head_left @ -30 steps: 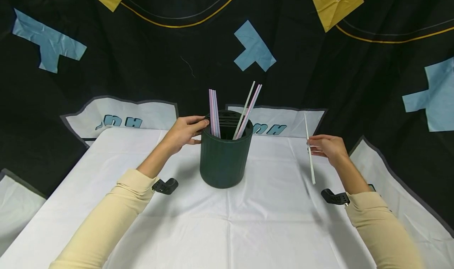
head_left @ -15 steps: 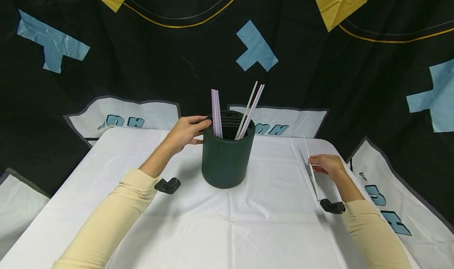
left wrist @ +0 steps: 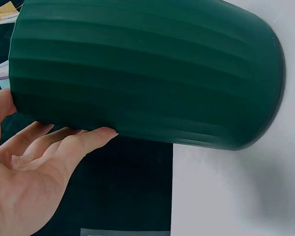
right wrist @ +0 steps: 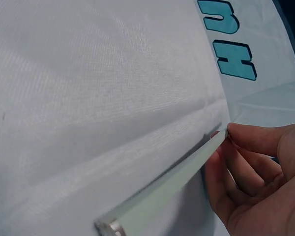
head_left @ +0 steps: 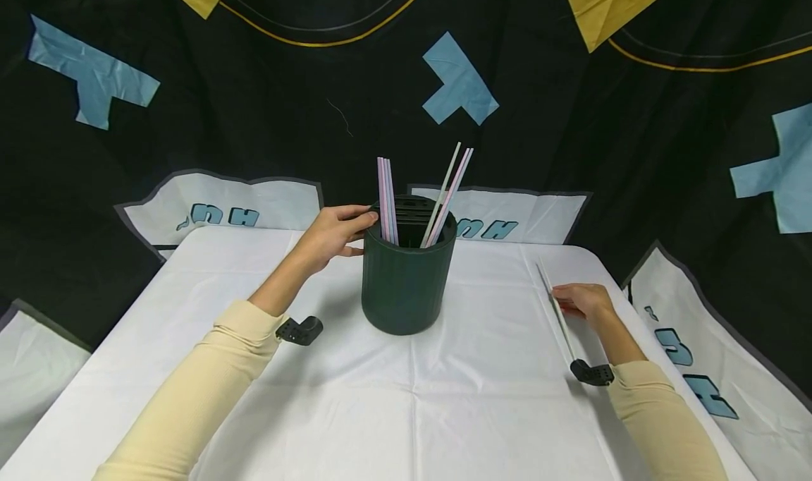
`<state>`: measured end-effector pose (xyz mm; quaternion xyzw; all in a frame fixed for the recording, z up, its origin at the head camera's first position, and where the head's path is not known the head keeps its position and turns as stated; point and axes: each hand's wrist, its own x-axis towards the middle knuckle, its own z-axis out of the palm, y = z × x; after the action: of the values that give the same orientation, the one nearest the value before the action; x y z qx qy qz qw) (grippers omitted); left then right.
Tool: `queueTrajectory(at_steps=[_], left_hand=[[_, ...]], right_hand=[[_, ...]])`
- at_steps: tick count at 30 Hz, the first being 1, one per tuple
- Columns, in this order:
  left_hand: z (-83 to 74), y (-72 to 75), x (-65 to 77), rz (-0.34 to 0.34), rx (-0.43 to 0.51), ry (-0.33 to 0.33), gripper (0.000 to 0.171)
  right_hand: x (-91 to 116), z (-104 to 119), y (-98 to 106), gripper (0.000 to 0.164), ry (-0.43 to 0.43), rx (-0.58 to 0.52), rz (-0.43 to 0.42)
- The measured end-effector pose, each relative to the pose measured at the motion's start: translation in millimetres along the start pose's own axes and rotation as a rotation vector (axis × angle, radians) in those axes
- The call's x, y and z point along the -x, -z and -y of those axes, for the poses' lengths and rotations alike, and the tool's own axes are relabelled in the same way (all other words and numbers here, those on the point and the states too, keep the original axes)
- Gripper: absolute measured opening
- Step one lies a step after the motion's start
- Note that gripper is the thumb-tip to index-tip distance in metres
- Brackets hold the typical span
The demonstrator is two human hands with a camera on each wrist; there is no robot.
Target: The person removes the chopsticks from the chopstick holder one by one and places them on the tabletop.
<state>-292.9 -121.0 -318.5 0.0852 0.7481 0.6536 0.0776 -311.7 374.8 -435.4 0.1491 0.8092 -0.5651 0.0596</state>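
In the head view a dark green ribbed container (head_left: 408, 290) stands upright, a slotted black insert (head_left: 412, 209) in its mouth. Pink and lilac chopsticks (head_left: 388, 202) stick up on its left side; a pale green one (head_left: 440, 197) and pinkish ones (head_left: 454, 192) lean right. My left hand (head_left: 333, 233) touches the container's left side near the rim, thumb at the rim and fingers extended along the wall. At the table's right, my right hand (head_left: 586, 301) pinches a pale green chopstick (right wrist: 174, 183) near its far end, the thick silvery end towards me, close over the cloth.
A white cloth (head_left: 380, 410) covers the table, with printed flaps (head_left: 691, 354) hanging at the right and back edges. Behind stands a black backdrop (head_left: 285, 114) with blue and yellow patches. A black wrist camera (head_left: 300, 331) is strapped to each arm.
My right hand has come down towards the table with the pale green chopstick, which has tipped from near upright to nearly flat. My left hand and the container have stayed put.
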Motion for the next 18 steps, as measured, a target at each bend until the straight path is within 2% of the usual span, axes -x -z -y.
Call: queueTrajectory(at_steps=[5,11,18], left_hand=[[0.3,0.2,0.3,-0.001,-0.002,0.004,0.053],[0.4,0.3,0.0,-0.003,-0.001,0.005,0.053],[-0.1,0.2,-0.1,-0.007,-0.003,0.004,0.052]], right_hand=[[-0.1,-3.2,0.1,0.038,-0.021,0.045,-0.048],[-0.3,-4.7,0.3,0.046,-0.04,0.071,-0.068],[-3.5,-4.9,0.1,0.045,-0.074,0.091,-0.104]])
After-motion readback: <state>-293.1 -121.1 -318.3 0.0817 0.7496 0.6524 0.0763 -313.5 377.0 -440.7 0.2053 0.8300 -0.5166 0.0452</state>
